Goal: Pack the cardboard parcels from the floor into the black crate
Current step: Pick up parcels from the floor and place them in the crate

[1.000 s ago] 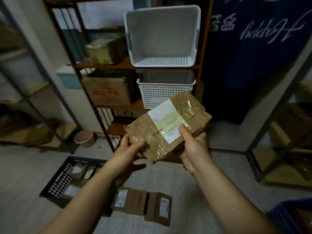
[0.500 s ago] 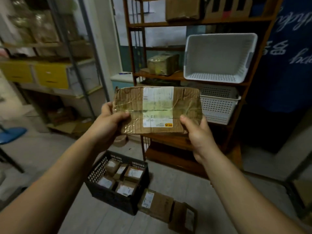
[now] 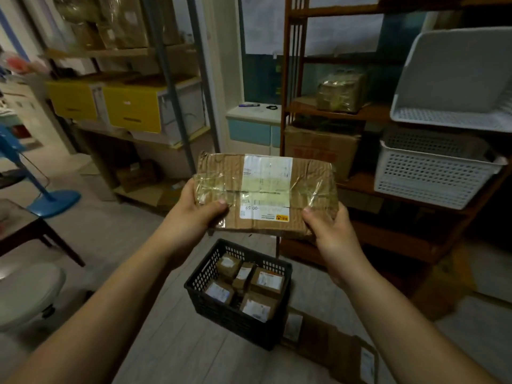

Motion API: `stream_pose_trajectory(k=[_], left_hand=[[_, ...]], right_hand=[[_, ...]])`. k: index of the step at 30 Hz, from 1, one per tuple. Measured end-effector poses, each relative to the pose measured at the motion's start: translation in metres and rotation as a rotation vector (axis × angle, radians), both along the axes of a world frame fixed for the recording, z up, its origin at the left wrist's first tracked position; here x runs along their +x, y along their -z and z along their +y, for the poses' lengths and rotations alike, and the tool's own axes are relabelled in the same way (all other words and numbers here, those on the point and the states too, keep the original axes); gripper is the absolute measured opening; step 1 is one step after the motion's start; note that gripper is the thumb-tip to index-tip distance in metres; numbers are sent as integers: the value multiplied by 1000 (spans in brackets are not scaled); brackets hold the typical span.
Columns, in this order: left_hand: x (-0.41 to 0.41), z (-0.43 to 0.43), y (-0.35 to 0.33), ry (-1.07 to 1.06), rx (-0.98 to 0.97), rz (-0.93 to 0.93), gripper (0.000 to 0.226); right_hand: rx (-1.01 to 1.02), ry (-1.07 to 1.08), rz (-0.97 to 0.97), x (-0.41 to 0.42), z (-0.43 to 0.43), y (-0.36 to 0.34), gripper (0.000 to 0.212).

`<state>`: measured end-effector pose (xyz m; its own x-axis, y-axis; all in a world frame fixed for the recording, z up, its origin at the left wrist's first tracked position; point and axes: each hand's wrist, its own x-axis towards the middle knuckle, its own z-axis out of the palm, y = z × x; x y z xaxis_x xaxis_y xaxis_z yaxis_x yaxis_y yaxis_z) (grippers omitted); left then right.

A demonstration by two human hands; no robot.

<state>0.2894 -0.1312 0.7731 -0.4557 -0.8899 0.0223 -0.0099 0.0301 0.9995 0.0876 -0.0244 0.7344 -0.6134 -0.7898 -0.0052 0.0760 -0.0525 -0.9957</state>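
1 parcel (image 3: 310, 187) up in both hands: left hand (image 3: 194, 217) grips left edge, right hand (image 3: 332, 236) right edge. 1 black crate (image 3: 221, 317) on floor (image 3: 171, 345) below, approx 5 small parcels (image 3: 267, 281) inside; 2 flat parcels (image 3: 329, 342) just beside it.

Count: held parcel (image 3: 310, 176) one; crated parcels (image 3: 267, 279) five; floor parcels (image 3: 318, 336) two. Black crate (image 3: 227, 317) — one. White baskets (image 3: 432, 178) — two.

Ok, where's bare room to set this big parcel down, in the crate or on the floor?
Bare floor lies left of the black crate, toward the white seat. Right of the crate, flat parcels take the room. The crate itself is crowded: small parcels nearly cover its bottom, so the taped parcel would likely rest on them.
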Motion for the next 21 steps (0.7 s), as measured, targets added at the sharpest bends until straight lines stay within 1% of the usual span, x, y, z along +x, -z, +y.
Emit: stream_pose_trajectory(k=[4,5,7,10,16,21], left_hand=[[1,-50,20,-12,45,-22,65],[0,-64,26,-8,57,-40,66],[-4,-92,35,-6,73,-94,66],[-13,-138,44,-34,94,-186,64],[-21,-221,62,-71,132,-280,64],[-21,-274,86,-38,150,-321,63]], right_hand=[[49,-5,40,-3,-51,19,44],[58,-14,48,-6,-66,26,44],[70,-36,47,-12,-99,39,52],[88,-73,-3,-18,-147,55,63],[171,-129,-73,-23,-228,84,63],[217,-100,-99,-18,-265,106,65]])
